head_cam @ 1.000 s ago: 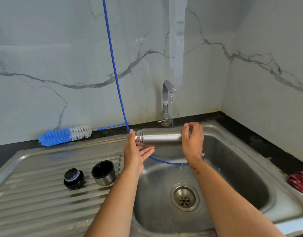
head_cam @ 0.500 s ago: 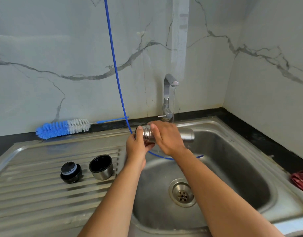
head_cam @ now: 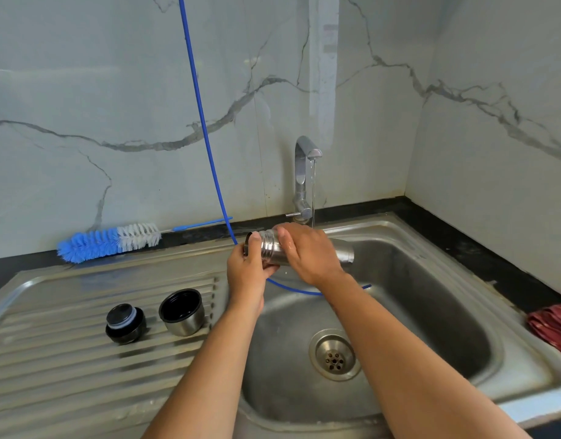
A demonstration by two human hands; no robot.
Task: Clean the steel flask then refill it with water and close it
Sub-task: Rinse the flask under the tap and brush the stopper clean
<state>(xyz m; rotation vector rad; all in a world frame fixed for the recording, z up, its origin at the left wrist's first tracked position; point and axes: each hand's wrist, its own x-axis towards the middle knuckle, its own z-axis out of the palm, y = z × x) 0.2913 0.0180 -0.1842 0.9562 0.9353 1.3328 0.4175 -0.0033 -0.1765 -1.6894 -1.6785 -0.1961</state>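
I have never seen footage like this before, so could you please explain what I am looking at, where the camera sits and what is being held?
The camera is worn on a person's head, looking down at their bare hands over a steel sink. The left hand and right hand hold an open steel flask sideways beside the running tap. On the draining board stand the flask's black stopper and steel cup lid. A blue-and-white bottle brush lies behind on the counter.

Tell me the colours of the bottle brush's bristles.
Bright blue at the tip, white nearer the handle; the bottle brush shows clearly in the head view.
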